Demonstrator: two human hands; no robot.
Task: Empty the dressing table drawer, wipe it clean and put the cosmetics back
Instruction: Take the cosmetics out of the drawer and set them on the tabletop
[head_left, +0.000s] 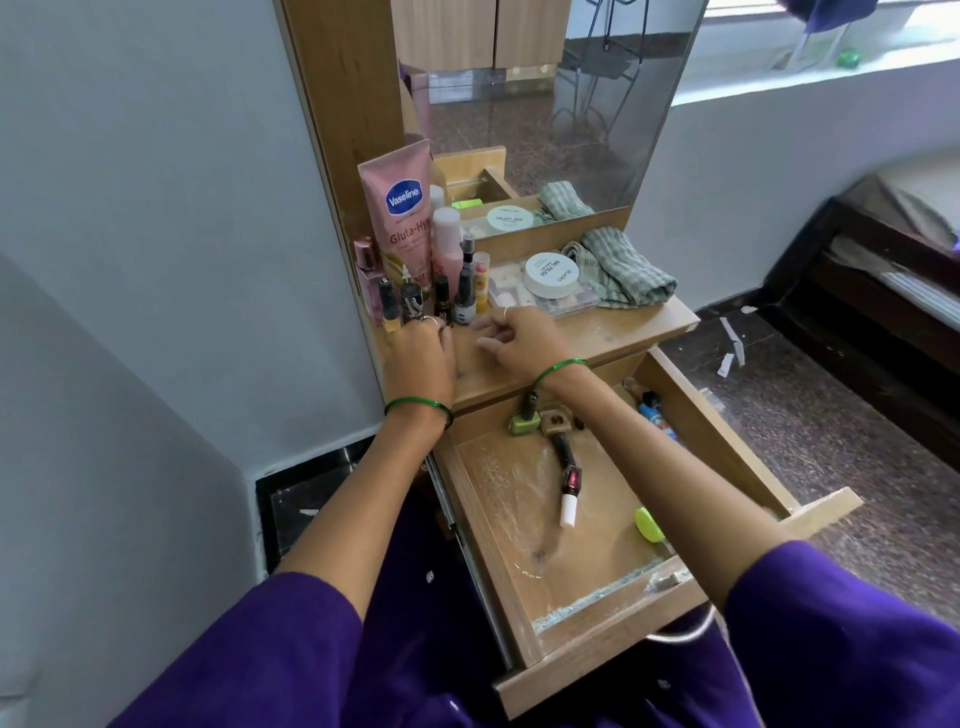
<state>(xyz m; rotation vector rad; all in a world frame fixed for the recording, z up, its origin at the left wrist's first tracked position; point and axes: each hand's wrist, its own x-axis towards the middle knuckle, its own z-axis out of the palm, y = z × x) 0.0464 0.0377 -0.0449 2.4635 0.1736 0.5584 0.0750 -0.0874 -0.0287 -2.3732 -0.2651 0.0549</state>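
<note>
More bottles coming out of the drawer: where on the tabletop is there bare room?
Free: the front strip of the tabletop, right of the right hand and in front of the clear box and folded cloth. Crowded: the back left corner, where the bottles and pink tube stand by the left hand.

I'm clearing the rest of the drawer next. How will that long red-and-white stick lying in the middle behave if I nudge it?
The stick looks slim and round, lying flat on the drawer floor, so it will probably roll sideways. It seems rigid and light. The dusty bottom may slow it slightly.
</note>
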